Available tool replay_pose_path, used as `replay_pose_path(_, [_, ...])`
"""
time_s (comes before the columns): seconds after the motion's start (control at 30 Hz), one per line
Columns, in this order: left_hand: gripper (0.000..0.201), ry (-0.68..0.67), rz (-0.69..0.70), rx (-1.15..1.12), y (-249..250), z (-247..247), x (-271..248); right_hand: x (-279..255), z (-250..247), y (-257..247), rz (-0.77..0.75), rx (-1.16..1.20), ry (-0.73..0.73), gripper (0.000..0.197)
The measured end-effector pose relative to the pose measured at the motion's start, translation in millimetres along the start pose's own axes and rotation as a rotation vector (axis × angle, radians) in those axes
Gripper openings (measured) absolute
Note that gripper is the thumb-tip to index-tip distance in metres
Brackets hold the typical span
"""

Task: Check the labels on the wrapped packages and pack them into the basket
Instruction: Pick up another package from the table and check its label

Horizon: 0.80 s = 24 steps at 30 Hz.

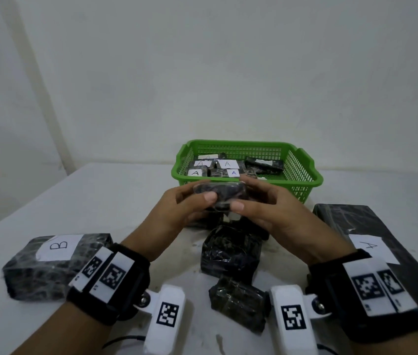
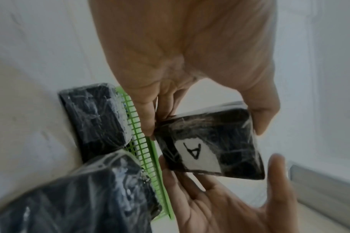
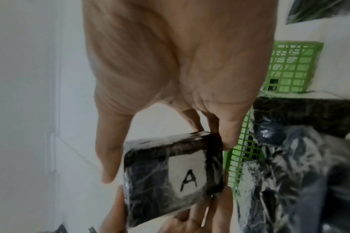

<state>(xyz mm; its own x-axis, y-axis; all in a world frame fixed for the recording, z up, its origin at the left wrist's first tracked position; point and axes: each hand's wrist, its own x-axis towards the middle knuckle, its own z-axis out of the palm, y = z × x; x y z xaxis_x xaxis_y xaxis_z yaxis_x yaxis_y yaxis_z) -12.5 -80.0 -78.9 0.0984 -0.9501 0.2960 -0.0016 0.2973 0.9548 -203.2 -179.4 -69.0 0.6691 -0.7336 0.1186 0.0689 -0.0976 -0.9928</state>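
White walls back a pale table where a green basket sits, already holding several black wrapped packages marked A. Just in front of it, the left hand and right hand together grasp a small wrapped package off the table, its white label reading A on the underside. More packages lie below, one marked B.

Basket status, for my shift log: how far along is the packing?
Done: several A-labelled packages lie in the basket. In hand: both hands, left and right, hold a package whose label reads A. Left: the B package, a long A package and unread ones on the table.
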Motion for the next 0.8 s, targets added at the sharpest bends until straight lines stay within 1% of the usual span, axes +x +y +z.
replay_pose_path(0.07, [0.074, -0.049, -0.024, -0.058, 0.4, 0.4, -2.1, 0.6, 0.3, -0.8, -0.007, 0.000, 0.012, 0.113])
replay_pose_path(0.1, [0.078, -0.048, -0.045, -0.067, 1.1, 0.4, -2.7, 0.8, 0.7, -1.4, -0.015, -0.018, 0.019, 0.113])
replay_pose_path(0.13, [0.077, -0.033, -0.057, -0.061, 1.2, -0.2, -2.4, 0.5, 0.6, -2.0, -0.017, -0.034, 0.017, 0.112])
replay_pose_path(0.2, [0.065, 0.009, -0.065, -0.049, 0.2, 0.6, 0.0, -0.3, -1.5, -1.5, -0.007, -0.052, -0.015, 0.108])
replay_pose_path(0.3, [0.065, 0.049, -0.124, -0.140, -1.4, 1.7, 0.7, -0.6, -4.5, -0.1, -0.012, -0.135, -0.045, 0.104])
replay_pose_path(0.33, [0.065, 0.054, -0.137, -0.172, -1.0, 1.2, 0.5, 0.1, -4.4, 0.8, -0.024, -0.162, -0.026, 0.096])
replay_pose_path(0.43, [0.070, 0.039, -0.178, -0.258, 1.5, -0.4, 2.1, 3.8, -5.0, 5.3, -0.047, -0.140, 0.094, 0.053])
replay_pose_path(0.47, [0.073, 0.031, -0.197, -0.284, 2.8, -0.7, 2.9, 5.4, -6.2, 7.8, -0.047, -0.126, 0.123, 0.044])
replay_pose_path(0.53, [0.080, 0.028, -0.237, -0.305, 4.8, -0.7, 3.7, 7.4, -7.0, 9.2, -0.043, -0.085, 0.157, 0.032])
replay_pose_path(0.6, [0.076, 0.062, -0.239, -0.333, 3.8, -0.6, 4.7, 8.2, -5.3, 8.1, -0.024, 0.006, 0.181, 0.024])
replay_pose_path(0.67, [0.059, 0.150, -0.202, -0.332, 0.7, -0.4, 5.9, 9.6, -3.5, 9.0, 0.010, 0.086, 0.208, 0.023])
replay_pose_path(0.7, [0.050, 0.195, -0.174, -0.297, -1.3, -0.2, 6.5, 9.9, -2.7, 9.6, 0.022, 0.103, 0.220, 0.027])
replay_pose_path(0.73, [0.045, 0.236, -0.143, -0.247, -2.5, 0.9, 7.5, 10.4, -3.0, 10.7, 0.034, 0.098, 0.239, 0.036])
replay_pose_path(0.77, [0.043, 0.263, -0.117, -0.198, -2.5, 2.9, 7.7, 12.4, -4.8, 13.5, 0.042, 0.074, 0.265, 0.045])
replay_pose_path(0.8, [0.043, 0.268, -0.107, -0.155, -1.0, 6.3, 7.5, 12.7, -5.7, 14.4, 0.041, 0.046, 0.286, 0.048])
